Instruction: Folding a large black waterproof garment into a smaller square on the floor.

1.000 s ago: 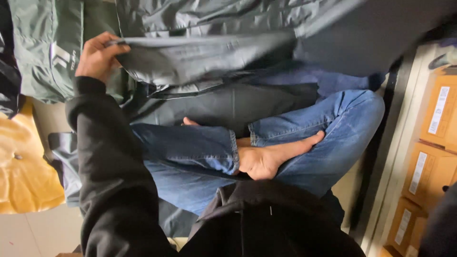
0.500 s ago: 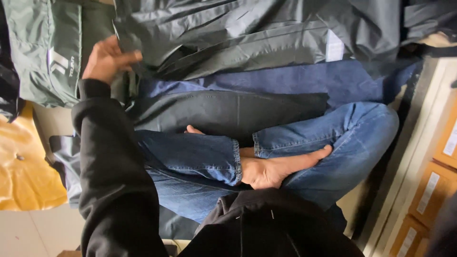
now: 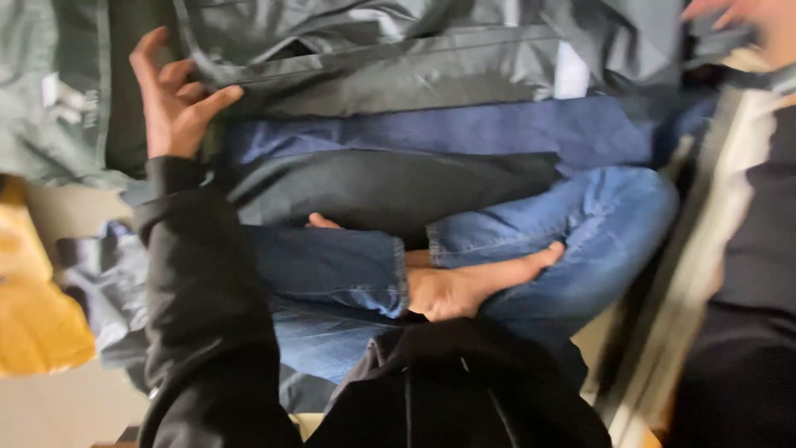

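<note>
Grey jacket (image 3: 414, 58): smooth, slightly glossy synthetic cloth. Jeans (image 3: 332, 274): matt blue denim. Black sleeve (image 3: 203, 315): matt, soft knit cloth.
</note>
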